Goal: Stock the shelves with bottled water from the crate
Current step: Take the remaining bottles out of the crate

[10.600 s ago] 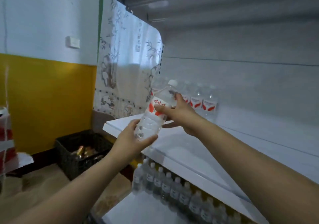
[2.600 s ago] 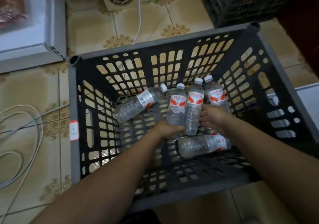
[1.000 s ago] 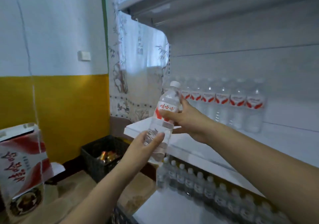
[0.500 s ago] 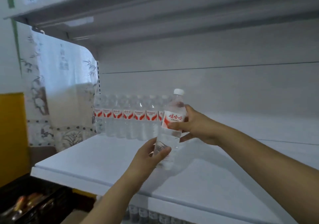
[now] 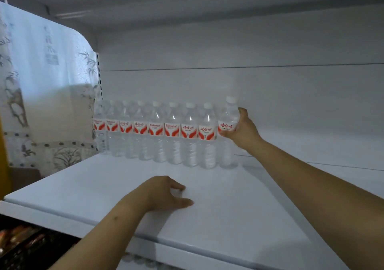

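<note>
Setting the bottle [image 5: 228,122] down squarely at the right end of the row [image 5: 158,130] is the step in hand, as I judge it. It stands at the far side of the shelf [image 5: 239,207], just beside the last bottle in line, its cap a little higher than its neighbours' caps, so it may not be fully seated; whether its base touches the shelf I cannot tell. The right hand [image 5: 242,129] grips it at the label, fingers wrapped round the front and thumb up near the shoulder. To finish well, lower it straight, keep it upright, and nudge it left until the labels line up without knocking the neighbour. Easing the fingers off slowly should keep the light, soft-walled bottle from rocking. The left hand [image 5: 164,193] rests on the near part of the shelf, fingers loosely bent, holding nothing; it can steady the body there. A curtain [image 5: 47,95] hangs at the far left.
</note>
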